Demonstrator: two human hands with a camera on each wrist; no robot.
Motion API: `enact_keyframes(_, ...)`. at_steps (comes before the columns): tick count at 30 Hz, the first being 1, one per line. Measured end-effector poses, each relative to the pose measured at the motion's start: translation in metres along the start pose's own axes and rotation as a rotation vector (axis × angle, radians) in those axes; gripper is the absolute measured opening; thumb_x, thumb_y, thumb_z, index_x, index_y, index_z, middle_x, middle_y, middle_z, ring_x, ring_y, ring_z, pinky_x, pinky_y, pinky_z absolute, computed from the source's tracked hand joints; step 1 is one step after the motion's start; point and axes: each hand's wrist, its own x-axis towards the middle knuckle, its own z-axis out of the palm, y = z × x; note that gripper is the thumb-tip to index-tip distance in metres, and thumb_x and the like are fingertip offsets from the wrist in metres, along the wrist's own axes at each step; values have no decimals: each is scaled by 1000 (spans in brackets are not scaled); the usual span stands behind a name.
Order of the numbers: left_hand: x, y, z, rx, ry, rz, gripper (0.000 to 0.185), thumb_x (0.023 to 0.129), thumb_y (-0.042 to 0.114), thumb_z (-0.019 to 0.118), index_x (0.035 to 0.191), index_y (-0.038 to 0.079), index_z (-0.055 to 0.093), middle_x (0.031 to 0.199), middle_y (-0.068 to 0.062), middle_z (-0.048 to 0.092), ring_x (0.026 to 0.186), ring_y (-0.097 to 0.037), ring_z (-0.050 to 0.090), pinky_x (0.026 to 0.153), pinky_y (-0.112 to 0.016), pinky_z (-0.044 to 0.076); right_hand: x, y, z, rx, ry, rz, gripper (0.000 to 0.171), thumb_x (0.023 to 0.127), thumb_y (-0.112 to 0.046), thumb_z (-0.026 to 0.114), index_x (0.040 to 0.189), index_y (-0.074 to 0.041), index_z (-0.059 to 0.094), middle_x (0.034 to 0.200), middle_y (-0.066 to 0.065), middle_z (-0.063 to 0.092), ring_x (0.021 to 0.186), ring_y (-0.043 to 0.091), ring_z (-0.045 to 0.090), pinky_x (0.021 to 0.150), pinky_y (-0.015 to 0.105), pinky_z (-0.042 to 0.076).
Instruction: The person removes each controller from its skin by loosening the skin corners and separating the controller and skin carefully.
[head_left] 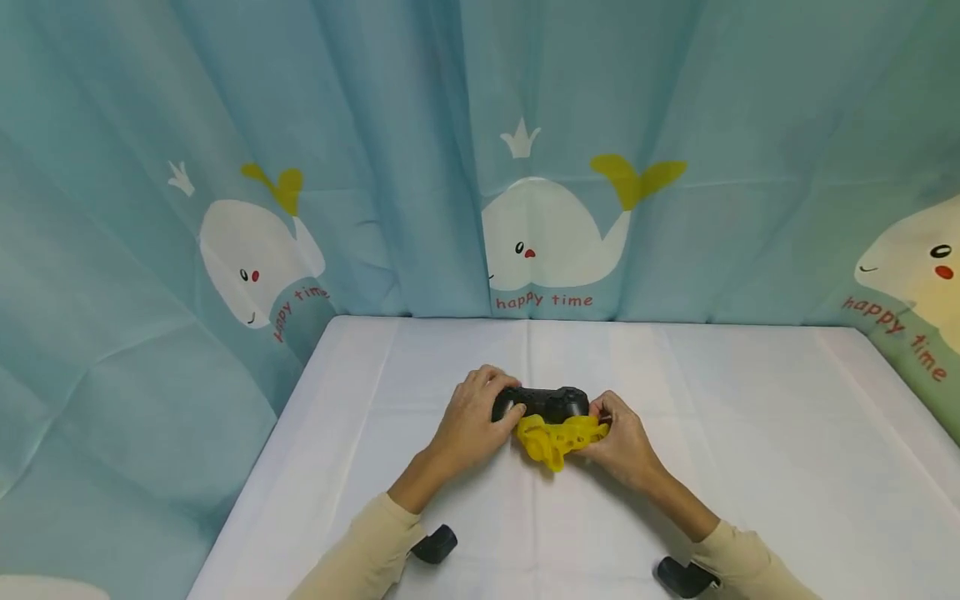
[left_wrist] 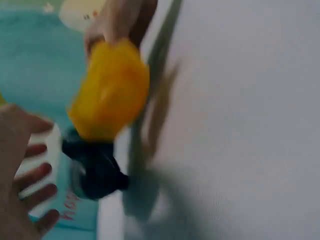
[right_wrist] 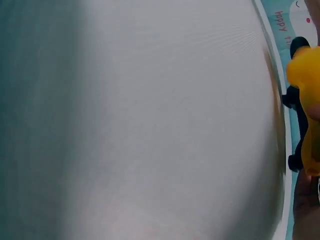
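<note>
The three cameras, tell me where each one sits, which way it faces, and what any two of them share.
Head: worn on the head, looking forward and down at the white table and whale curtain; both forearms show, left hand and right hand holding a black game controller and yellow cover.
Left wrist: looks past the left hand along the table to the controller and cover.
Right wrist: mostly table; cover at the right edge.
Shared: all three show the yellow cover.

White tablecloth point(head_left: 750, 433); blue whale-print curtain point(head_left: 375, 125) behind, "happy time" lettering.
</note>
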Motion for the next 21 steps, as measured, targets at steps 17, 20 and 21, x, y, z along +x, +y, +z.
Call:
enact_keyframes(17,30,-10,20,102,-365,-59,55,102,56,54,133,12,62,133,-5,62,125,-23,56,104,-43,44,-1,-3,-1,-91,53,-9,45,65,0,92,75,-10,49,65,-5,44,59,9,45,53,24,40)
enact_keyframes(20,33,-8,21,113,-364,-62,52,102,55,54,130,12,63,129,-5,65,120,-23,60,101,-42,46,-2,-3,-1,-126,80,-13,44,66,1,91,74,-10,49,64,-5,44,59,10,45,53,24,40)
enact_keyframes(21,34,-7,22,118,-369,-64,52,102,55,54,129,12,63,128,-4,65,118,-23,60,100,-42,47,-2,-3,-1,-139,85,-15,44,67,1,91,74,-10,49,64,-5,44,59,10,45,54,24,40)
